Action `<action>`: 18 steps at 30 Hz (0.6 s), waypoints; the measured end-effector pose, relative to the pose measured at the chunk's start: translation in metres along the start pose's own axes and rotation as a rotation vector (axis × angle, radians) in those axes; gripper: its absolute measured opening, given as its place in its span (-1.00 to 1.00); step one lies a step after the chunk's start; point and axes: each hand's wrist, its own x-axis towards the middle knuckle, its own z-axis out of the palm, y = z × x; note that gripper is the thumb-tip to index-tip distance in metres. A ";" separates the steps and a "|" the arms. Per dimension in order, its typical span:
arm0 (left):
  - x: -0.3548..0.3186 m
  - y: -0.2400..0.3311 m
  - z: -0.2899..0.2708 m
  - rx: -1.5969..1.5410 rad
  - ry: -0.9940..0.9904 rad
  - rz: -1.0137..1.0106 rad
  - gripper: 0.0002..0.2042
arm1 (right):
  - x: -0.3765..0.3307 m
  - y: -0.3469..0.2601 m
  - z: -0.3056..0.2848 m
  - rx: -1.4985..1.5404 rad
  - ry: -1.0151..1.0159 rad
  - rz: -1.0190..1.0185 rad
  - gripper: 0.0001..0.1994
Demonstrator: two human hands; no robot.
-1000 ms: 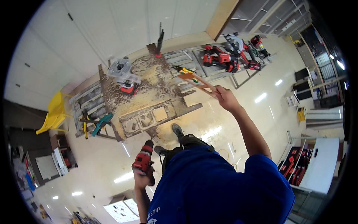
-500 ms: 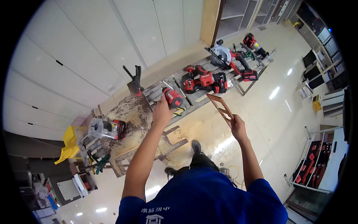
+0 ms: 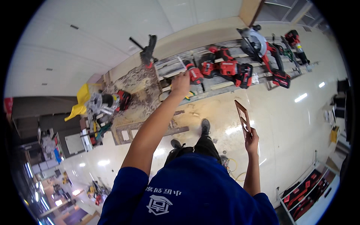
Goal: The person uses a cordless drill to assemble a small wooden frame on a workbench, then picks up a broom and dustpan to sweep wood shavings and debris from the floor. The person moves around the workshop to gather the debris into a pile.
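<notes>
My left hand (image 3: 181, 82) reaches out to the long workbench (image 3: 176, 65) and is shut on a red and black power drill (image 3: 194, 73), which sits at the bench's slats. My right hand (image 3: 252, 137) is held out over the glossy floor, away from the bench. It grips the lower end of a thin brown wooden frame piece (image 3: 243, 117) with rectangular cutouts, held upright. My blue shirt and dark shoes fill the lower middle of the head view.
Several red and black power tools (image 3: 227, 67) and a circular saw (image 3: 257, 43) lie along the bench. A black clamp (image 3: 148, 50) stands at its edge. A router (image 3: 105, 103) rests on a dusty board beside a yellow object (image 3: 80, 103). Red tool cases (image 3: 303, 195) sit at lower right.
My left hand rose from my side with the drill and carried it to the bench. My right hand drew the wooden frame back from the bench toward my body.
</notes>
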 end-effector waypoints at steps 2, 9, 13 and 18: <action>-0.004 -0.014 0.003 0.036 0.012 -0.009 -0.35 | 0.005 -0.020 0.008 -0.036 -0.041 0.007 -0.84; -0.130 -0.059 -0.118 -0.738 0.602 0.131 -0.69 | 0.003 -0.027 0.027 0.097 -0.119 0.026 -0.79; -0.298 -0.189 -0.162 -0.934 1.152 -0.097 -0.92 | -0.011 -0.074 0.042 0.112 -0.095 -0.059 -0.78; -0.297 -0.289 -0.072 -0.770 1.114 -0.298 -0.37 | -0.031 -0.101 0.080 0.261 -0.062 0.004 -0.73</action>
